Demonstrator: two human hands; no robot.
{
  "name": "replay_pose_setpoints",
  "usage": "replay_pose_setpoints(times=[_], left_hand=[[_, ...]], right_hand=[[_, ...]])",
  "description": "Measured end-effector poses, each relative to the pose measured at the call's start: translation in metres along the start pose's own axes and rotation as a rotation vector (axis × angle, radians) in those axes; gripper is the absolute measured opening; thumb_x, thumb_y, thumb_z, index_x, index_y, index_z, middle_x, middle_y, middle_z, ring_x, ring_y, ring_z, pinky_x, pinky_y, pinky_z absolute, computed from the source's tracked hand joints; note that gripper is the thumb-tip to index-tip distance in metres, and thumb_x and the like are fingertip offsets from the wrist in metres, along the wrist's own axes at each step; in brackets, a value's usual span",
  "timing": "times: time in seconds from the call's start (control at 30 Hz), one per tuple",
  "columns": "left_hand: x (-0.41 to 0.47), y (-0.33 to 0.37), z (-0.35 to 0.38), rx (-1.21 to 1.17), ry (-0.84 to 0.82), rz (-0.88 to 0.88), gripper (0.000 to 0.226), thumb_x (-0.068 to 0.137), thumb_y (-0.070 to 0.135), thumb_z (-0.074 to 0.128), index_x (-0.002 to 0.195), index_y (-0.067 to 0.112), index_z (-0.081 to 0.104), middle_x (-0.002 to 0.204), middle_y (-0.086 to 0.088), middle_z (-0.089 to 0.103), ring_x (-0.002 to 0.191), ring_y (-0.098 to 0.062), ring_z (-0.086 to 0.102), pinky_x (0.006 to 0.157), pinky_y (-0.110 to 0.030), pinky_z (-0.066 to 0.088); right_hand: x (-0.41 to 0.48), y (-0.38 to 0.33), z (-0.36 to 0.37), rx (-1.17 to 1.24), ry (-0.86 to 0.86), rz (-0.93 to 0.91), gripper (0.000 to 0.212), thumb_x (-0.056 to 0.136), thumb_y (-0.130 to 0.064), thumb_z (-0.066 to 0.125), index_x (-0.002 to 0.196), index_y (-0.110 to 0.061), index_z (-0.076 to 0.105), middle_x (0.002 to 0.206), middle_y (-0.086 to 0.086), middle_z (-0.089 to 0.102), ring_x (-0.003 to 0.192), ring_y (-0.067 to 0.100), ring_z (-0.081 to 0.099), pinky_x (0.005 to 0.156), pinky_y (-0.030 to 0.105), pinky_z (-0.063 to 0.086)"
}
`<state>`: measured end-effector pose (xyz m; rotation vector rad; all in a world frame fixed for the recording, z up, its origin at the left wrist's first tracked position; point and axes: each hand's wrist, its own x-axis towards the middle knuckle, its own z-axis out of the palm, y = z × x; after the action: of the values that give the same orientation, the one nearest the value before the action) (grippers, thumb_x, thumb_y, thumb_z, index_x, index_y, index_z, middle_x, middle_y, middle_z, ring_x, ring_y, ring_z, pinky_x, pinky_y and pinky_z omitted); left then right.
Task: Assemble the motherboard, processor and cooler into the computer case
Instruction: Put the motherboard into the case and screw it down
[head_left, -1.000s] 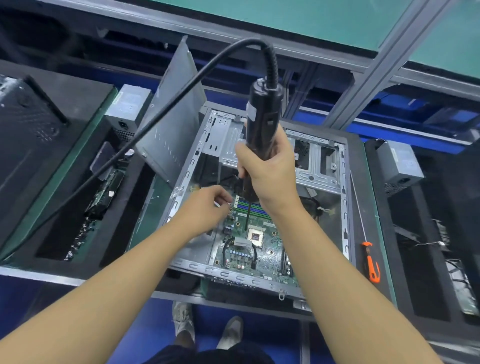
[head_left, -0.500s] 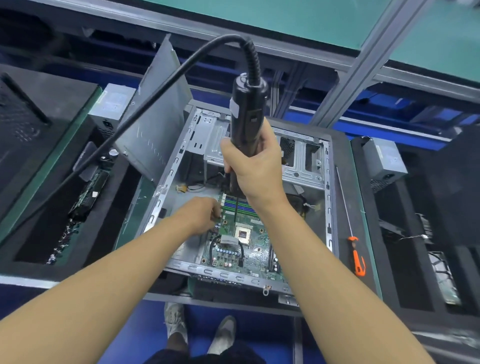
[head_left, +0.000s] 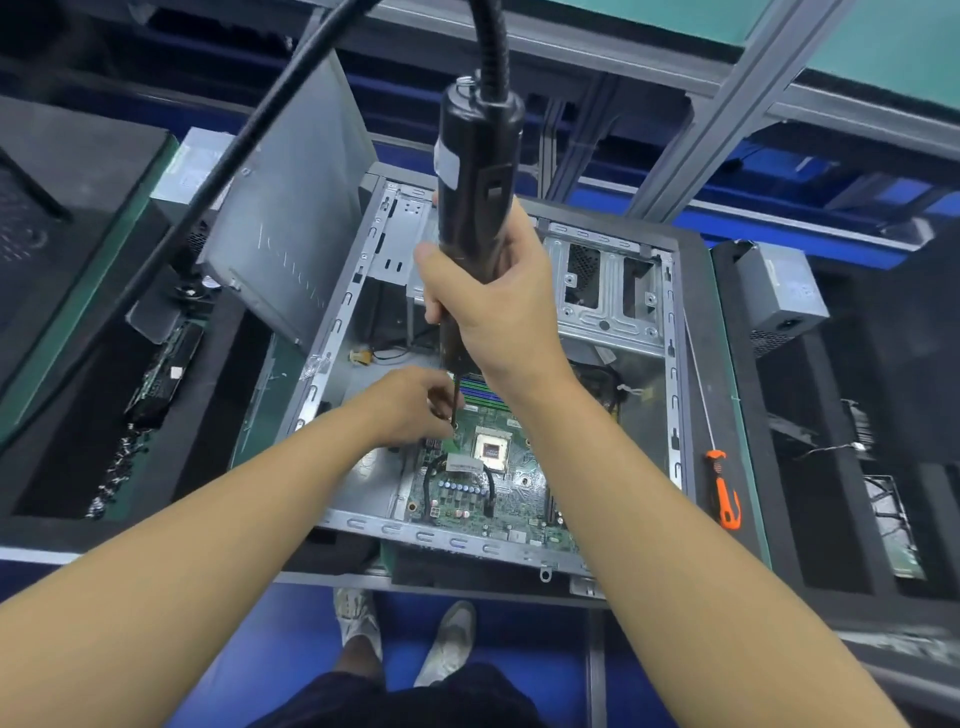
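Note:
An open grey computer case lies flat in front of me with a green motherboard inside it. The processor socket sits at the board's middle. My right hand grips a black electric screwdriver held upright, its thin bit reaching down to the board left of the socket. My left hand is at the bit's tip, fingers pinched around it just above the board. No cooler is visible on the board.
The case's side panel leans upright at the left. An orange-handled screwdriver lies on the right ledge. Grey power supplies sit at both sides, and trays with other boards flank the case. The tool's black cable runs up to the left.
The electric screwdriver has shifted slightly toward me and its bit now stands on the board left of the socket. My left hand moved from the case's left wall to the bit's tip.

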<state>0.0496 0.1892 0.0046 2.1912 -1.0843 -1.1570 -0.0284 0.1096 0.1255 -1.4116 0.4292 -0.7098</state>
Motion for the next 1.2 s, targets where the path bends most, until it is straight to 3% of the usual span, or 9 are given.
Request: replay_pose_setpoints(times=[0.23,0.4,0.53,0.67,0.77,1.0,1.1,1.2], left_hand=[[0.001,-0.004,0.004,0.15,0.012,-0.018,0.028,0.073,0.014,0.085,0.095,0.019,0.07,0.088,0.006,0.063,0.081,-0.009,0.06,0.07,-0.016,0.043],[0.005,-0.003,0.009,0.147,0.041,-0.007,0.021,0.071,0.009,0.084,0.077,0.018,0.067,0.075,0.003,0.064,0.075,-0.015,0.063,0.066,-0.019,0.047],[0.006,-0.001,0.009,0.12,0.074,0.022,0.019,0.072,0.008,0.084,0.069,0.017,0.067,0.073,0.001,0.065,0.079,-0.022,0.068,0.073,-0.03,0.056],[0.007,-0.001,0.011,0.086,0.096,0.067,0.02,0.072,0.008,0.083,0.066,0.018,0.067,0.068,0.007,0.061,0.071,-0.015,0.062,0.063,-0.019,0.046],[0.007,-0.003,0.013,0.071,0.082,0.088,0.022,0.07,0.01,0.085,0.063,0.018,0.066,0.066,0.005,0.062,0.065,-0.013,0.06,0.061,-0.019,0.047],[0.009,0.0,0.019,0.142,0.097,0.179,0.024,0.072,0.012,0.078,0.059,0.021,0.06,0.066,0.001,0.065,0.07,-0.021,0.065,0.067,-0.032,0.057],[0.011,0.006,0.022,0.193,0.079,0.269,0.027,0.074,0.012,0.071,0.057,0.021,0.052,0.061,0.0,0.061,0.065,-0.024,0.06,0.064,-0.035,0.054],[0.015,0.02,0.026,0.268,0.064,0.388,0.038,0.073,0.013,0.064,0.051,0.027,0.037,0.051,0.008,0.043,0.057,-0.021,0.042,0.054,-0.027,0.038]], right_hand=[[0.003,0.0,0.002,0.005,0.02,0.011,0.022,0.088,0.008,0.064,0.097,-0.01,0.053,0.071,0.017,0.045,0.054,0.028,0.041,0.049,0.034,0.043],[0.001,-0.003,0.005,-0.007,0.021,-0.015,0.028,0.087,0.007,0.064,0.088,-0.018,0.052,0.071,0.015,0.047,0.053,0.027,0.044,0.049,0.031,0.044],[-0.001,-0.005,0.005,-0.01,0.031,-0.014,0.029,0.086,0.006,0.065,0.085,-0.02,0.052,0.07,0.015,0.047,0.053,0.026,0.044,0.049,0.034,0.043],[-0.003,-0.005,0.002,-0.022,0.041,-0.011,0.028,0.086,0.004,0.067,0.085,-0.02,0.052,0.07,0.013,0.048,0.053,0.026,0.044,0.05,0.035,0.042],[-0.005,-0.006,0.001,-0.02,0.044,-0.017,0.03,0.085,0.004,0.067,0.086,-0.022,0.053,0.068,0.009,0.048,0.053,0.024,0.045,0.049,0.032,0.044],[-0.009,-0.007,-0.003,-0.05,0.049,-0.026,0.033,0.086,0.006,0.067,0.087,-0.024,0.054,0.064,-0.003,0.05,0.056,0.022,0.048,0.053,0.031,0.045],[-0.01,-0.013,-0.007,-0.071,0.047,-0.034,0.033,0.085,0.007,0.068,0.089,-0.023,0.055,0.065,-0.008,0.051,0.058,0.02,0.049,0.058,0.032,0.045],[-0.012,-0.018,-0.012,-0.088,0.025,-0.065,0.034,0.085,0.009,0.067,0.09,-0.023,0.055,0.065,-0.008,0.05,0.056,0.02,0.048,0.056,0.032,0.044]])
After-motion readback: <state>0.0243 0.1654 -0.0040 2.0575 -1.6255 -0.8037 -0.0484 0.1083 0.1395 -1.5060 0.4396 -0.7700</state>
